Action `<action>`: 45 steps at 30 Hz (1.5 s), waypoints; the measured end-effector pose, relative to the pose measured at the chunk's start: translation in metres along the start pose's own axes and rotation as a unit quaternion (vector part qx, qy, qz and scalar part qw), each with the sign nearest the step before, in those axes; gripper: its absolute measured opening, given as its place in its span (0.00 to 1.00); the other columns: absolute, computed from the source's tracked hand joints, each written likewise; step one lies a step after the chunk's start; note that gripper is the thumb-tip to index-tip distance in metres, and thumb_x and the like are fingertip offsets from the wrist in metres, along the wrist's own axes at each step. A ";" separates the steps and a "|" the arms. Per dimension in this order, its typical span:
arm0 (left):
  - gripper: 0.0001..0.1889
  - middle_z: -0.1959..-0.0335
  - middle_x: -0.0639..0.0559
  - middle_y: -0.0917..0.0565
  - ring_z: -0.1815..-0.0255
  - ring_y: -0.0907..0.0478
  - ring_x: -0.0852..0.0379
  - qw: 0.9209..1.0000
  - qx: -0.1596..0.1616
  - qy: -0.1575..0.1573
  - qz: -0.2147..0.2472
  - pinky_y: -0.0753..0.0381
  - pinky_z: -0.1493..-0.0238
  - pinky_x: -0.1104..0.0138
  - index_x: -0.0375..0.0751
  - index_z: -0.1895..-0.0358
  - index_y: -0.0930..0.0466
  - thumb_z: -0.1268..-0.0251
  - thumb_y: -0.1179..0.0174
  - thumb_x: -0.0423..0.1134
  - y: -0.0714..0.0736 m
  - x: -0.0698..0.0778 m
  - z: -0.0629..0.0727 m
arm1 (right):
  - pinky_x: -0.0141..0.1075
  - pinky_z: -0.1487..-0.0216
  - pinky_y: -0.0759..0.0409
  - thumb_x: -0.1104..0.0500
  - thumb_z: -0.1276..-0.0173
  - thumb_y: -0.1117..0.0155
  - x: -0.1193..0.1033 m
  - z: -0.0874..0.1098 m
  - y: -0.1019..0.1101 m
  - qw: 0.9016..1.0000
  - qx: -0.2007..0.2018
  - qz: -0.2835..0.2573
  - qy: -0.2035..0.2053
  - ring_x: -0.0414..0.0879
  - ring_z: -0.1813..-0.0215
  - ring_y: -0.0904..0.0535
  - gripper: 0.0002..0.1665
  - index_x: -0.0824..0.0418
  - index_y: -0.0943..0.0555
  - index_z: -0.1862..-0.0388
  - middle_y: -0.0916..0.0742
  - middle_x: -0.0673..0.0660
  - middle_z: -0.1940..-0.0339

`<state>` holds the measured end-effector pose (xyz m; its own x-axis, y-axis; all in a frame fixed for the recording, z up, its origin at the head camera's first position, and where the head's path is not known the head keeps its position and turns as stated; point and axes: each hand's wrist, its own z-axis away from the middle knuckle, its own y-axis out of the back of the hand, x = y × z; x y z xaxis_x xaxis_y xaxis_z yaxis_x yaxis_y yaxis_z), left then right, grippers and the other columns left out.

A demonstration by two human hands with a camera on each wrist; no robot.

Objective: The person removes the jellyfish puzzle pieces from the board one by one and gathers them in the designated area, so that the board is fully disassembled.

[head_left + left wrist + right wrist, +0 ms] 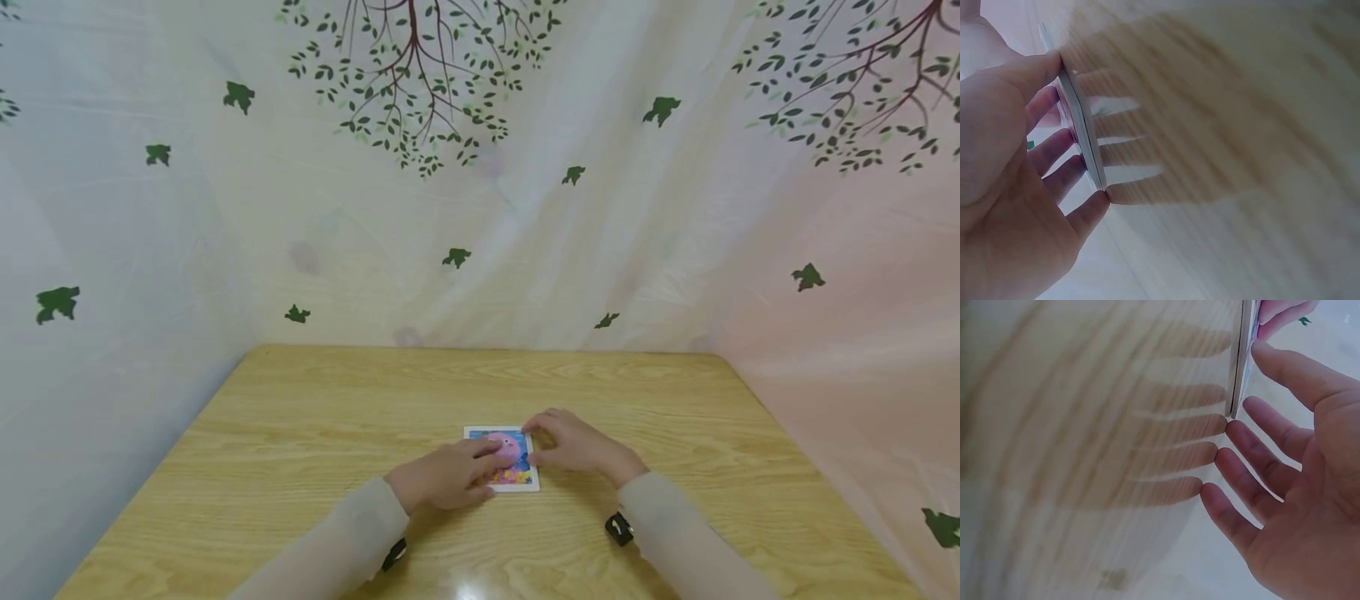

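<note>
A thin square picture board point(512, 454) lies flat on the wooden table, with a white border, a blue ground, a pink round figure and yellow-orange shapes along its near side. My left hand point(450, 477) rests over its left part, fingers spread and fairly straight, hiding that side of the picture. In the left wrist view the thumb touches the edge of the board point(1082, 128), which looks layered. My right hand point(581, 446) is at the right edge, fingers parted. In the right wrist view, several fingertips point(1210, 490) touch the tabletop beside the board's corner.
The wooden table point(337, 392) reaches back to a pale cloth backdrop point(360, 217) printed with branches and green leaf shapes. Cloth also hangs along the left and right sides. A black strap device point(619, 529) sits at the right wrist.
</note>
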<state>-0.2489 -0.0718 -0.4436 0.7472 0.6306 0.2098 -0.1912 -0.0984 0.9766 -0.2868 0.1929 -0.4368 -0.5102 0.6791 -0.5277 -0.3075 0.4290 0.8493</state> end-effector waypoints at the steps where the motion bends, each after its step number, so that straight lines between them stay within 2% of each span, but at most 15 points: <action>1: 0.29 0.20 0.45 0.34 0.23 0.34 0.42 1.000 -0.002 0.003 0.001 0.29 0.27 0.49 0.51 0.20 0.34 0.20 0.43 0.46 0.000 0.000 0.000 | 0.61 0.31 0.29 0.52 0.30 0.27 0.000 -0.001 0.000 1.000 -0.001 0.001 -0.007 0.61 0.35 0.26 0.24 0.62 0.19 0.39 0.18 0.60 0.40; 6: 0.29 0.21 0.45 0.34 0.23 0.34 0.42 1.000 -0.002 0.002 0.002 0.29 0.27 0.49 0.50 0.21 0.33 0.21 0.42 0.46 0.001 0.000 0.000 | 0.59 0.32 0.28 0.51 0.30 0.27 -0.002 -0.003 -0.001 1.000 -0.003 0.007 -0.030 0.58 0.36 0.25 0.23 0.59 0.19 0.41 0.18 0.57 0.42; 12: 0.29 0.22 0.44 0.32 0.23 0.34 0.43 1.000 0.010 -0.011 -0.005 0.29 0.27 0.51 0.47 0.22 0.32 0.22 0.41 0.45 0.000 0.000 0.001 | 0.59 0.33 0.27 0.52 0.31 0.26 -0.005 -0.006 -0.001 0.999 -0.008 0.018 -0.028 0.58 0.38 0.25 0.22 0.60 0.19 0.43 0.18 0.57 0.45; 17: 0.30 0.21 0.44 0.33 0.23 0.34 0.43 1.000 0.006 -0.005 -0.006 0.30 0.26 0.50 0.48 0.21 0.33 0.22 0.41 0.45 0.000 0.000 0.002 | 0.57 0.33 0.27 0.54 0.32 0.24 -0.011 -0.008 0.000 0.998 -0.010 0.012 -0.057 0.56 0.39 0.25 0.21 0.58 0.19 0.45 0.19 0.55 0.46; 26: 0.30 0.21 0.45 0.33 0.23 0.34 0.43 1.000 0.001 0.000 0.003 0.29 0.27 0.50 0.50 0.21 0.33 0.22 0.41 0.47 -0.001 -0.001 0.002 | 0.50 0.43 0.23 0.55 0.38 0.21 -0.019 -0.011 0.004 0.997 -0.007 0.021 -0.078 0.49 0.50 0.24 0.16 0.55 0.15 0.53 0.18 0.51 0.54; 33: 0.30 0.21 0.46 0.33 0.23 0.33 0.43 1.000 -0.003 0.008 0.011 0.29 0.27 0.49 0.50 0.21 0.33 0.22 0.41 0.47 0.001 0.001 0.002 | 0.48 0.46 0.23 0.57 0.39 0.20 -0.014 -0.019 0.004 0.996 -0.002 0.020 -0.093 0.46 0.54 0.24 0.13 0.54 0.14 0.57 0.17 0.50 0.58; 41: 0.30 0.20 0.45 0.34 0.23 0.35 0.43 1.000 -0.007 0.007 0.012 0.30 0.26 0.49 0.49 0.21 0.32 0.22 0.41 0.47 0.004 0.005 0.002 | 0.47 0.48 0.22 0.59 0.36 0.22 -0.011 -0.024 0.002 0.994 0.003 0.001 -0.108 0.46 0.55 0.24 0.10 0.55 0.15 0.58 0.18 0.50 0.59; 45: 0.30 0.21 0.45 0.34 0.23 0.34 0.43 1.000 0.001 0.002 0.006 0.30 0.26 0.49 0.47 0.22 0.31 0.23 0.40 0.46 0.005 0.006 0.002 | 0.44 0.51 0.22 0.61 0.35 0.24 -0.009 -0.024 0.001 0.995 -0.001 -0.022 -0.096 0.46 0.57 0.25 0.11 0.60 0.16 0.57 0.19 0.52 0.61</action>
<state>-0.2445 -0.0700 -0.4375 0.7422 0.6327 0.2210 -0.1989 -0.1070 0.9742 -0.3019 0.1724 -0.4307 -0.3329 0.7615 -0.5561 -0.3283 0.4593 0.8254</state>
